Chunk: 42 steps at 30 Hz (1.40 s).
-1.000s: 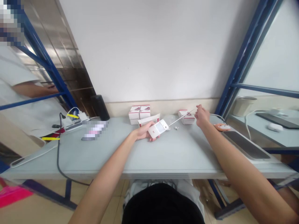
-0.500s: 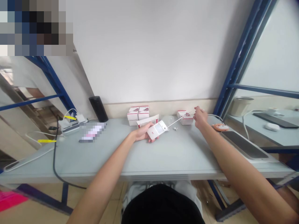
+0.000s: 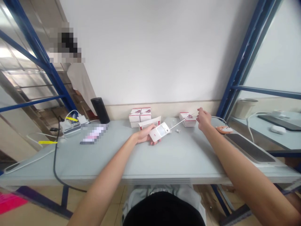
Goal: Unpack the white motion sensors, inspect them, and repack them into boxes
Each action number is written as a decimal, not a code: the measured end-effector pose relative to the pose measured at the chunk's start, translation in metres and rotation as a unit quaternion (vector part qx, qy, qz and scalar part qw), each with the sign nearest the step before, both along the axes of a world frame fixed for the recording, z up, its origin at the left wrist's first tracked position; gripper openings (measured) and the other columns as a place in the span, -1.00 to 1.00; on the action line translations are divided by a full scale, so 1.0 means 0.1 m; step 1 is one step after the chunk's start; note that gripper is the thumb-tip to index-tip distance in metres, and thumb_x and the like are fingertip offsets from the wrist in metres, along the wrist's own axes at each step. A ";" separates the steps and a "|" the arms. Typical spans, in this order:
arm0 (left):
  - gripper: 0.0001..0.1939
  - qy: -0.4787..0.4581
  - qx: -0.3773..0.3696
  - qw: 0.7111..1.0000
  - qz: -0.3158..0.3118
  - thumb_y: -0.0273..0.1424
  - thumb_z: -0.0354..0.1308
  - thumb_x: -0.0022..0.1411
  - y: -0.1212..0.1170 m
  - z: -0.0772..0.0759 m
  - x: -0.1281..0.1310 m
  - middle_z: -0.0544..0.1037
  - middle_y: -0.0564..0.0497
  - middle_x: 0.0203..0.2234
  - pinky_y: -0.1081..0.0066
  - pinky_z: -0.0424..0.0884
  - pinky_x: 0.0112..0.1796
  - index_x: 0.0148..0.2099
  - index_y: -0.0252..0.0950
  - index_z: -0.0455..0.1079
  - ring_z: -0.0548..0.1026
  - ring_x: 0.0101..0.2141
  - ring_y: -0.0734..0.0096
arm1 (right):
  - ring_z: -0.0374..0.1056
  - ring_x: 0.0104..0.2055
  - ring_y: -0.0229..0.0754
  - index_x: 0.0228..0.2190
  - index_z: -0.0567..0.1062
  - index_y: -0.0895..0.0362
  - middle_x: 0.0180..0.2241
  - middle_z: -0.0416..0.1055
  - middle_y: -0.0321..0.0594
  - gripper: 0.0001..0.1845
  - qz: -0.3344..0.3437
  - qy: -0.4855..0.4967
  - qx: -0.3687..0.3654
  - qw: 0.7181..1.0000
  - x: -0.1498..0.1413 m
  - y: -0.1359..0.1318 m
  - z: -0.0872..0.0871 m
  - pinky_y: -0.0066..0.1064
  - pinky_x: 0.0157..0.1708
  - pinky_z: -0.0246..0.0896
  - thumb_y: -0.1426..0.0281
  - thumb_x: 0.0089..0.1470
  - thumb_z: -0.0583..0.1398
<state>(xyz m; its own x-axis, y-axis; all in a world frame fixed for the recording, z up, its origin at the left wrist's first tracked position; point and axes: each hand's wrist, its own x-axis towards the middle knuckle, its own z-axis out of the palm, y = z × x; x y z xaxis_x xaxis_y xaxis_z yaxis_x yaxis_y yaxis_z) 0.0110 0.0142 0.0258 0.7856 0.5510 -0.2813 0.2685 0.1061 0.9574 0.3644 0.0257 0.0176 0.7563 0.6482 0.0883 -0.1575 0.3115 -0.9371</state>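
Observation:
My left hand [image 3: 144, 135] is wrapped round a flat white device [image 3: 160, 131] with a pale rectangular window, a small dark round spot and a red mark. From the device's upper right end a thin white rod, like an antenna [image 3: 181, 122], slants up to the right. My right hand [image 3: 204, 118] is raised beyond the rod's far end, its fingers drawn together. Whether anything thin lies between those fingertips is too small to see. Behind the left hand leans an opened white-and-red carton [image 3: 150, 121]. A small white piece [image 3: 178, 131] lies below the rod.
White-and-red boxes [image 3: 140, 115] stand against the wall, with another box [image 3: 188, 120] at right. A black cylinder [image 3: 100, 110], a power strip [image 3: 71, 127] and a blurred flat item [image 3: 94, 134] are on the left. An orange mouse [image 3: 224, 129] and a dark-topped panel [image 3: 249, 147] lie right. Far left stands a person [image 3: 80, 80].
The view has shifted slightly, and a person now shows farther into the left background. Both hands keep nearly the same pose around the device and the rod's end.

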 end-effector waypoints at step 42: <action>-0.44 0.000 0.003 1.000 0.009 -0.05 -0.22 0.50 -0.02 0.01 0.00 0.61 -0.16 -0.34 0.39 0.28 -0.49 -0.07 -0.37 0.45 0.51 -0.48 0.32 | -0.01 -0.62 -0.41 -0.32 0.51 0.11 -0.61 0.06 -0.52 -0.67 0.020 0.006 -0.018 1.000 0.04 0.03 -0.06 -0.59 -0.68 -0.07 0.09 0.22 0.31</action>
